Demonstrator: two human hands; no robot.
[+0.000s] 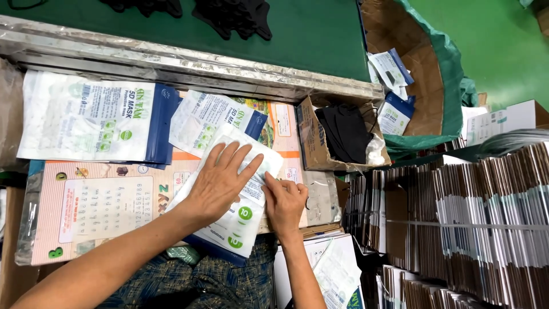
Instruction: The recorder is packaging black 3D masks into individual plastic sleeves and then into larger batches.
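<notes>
The left hand (220, 180) lay flat on a white mask pouch (243, 220) at the surface's (108, 214) near edge while the right hand (284, 201) pinched its side, best pressed evenly so the seal would probably close smoothly.

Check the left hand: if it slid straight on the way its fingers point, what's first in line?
Likely the blue-edged pouch lying just beyond the white pouch that the left hand presses flat; depth is unclear, so this is a hedged call.

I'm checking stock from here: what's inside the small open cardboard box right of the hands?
The cardboard box holds a pile of black face masks, with a bit of white material at its right corner. Anything beneath the masks is covered.
</notes>
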